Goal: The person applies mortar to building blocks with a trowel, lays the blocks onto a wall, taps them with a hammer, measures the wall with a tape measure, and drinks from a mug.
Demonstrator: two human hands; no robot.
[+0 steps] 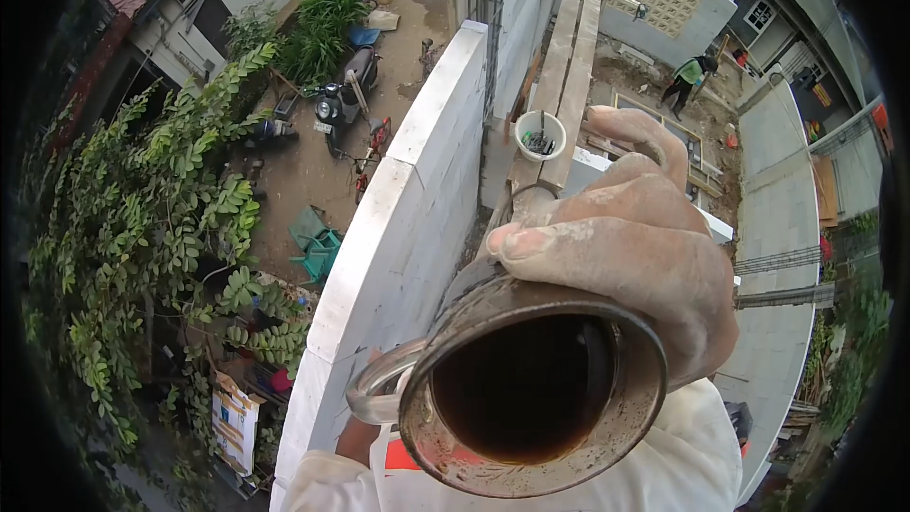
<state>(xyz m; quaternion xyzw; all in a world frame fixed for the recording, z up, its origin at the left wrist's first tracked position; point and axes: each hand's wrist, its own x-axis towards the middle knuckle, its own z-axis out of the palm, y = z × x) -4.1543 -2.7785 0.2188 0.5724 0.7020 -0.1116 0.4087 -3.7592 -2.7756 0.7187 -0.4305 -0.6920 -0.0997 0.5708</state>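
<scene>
Close to the camera, a clear glass mug (pixel 654 360) is tipped toward me, dark brown liquid inside it. My right hand (pixel 626 237), dusted with pale powder, grips the mug's far side and upper rim, with one finger raised away from it. The mug's handle points left. Beneath the handle a bit of my left arm (pixel 355 440) shows by the white sleeve; the mug hides most of that hand, so its fingers cannot be made out. Beyond my right hand, a small white bucket (pixel 524 129) with tools in it stands on wooden planks (pixel 572 47).
A white block wall (pixel 370 265) runs along my left, high above the ground. Below it are a parked motorbike (pixel 334 100), green plastic chairs (pixel 318 245) and leafy branches (pixel 142 218). Down on the right, a person in green (pixel 684 81) stands bent on bare soil.
</scene>
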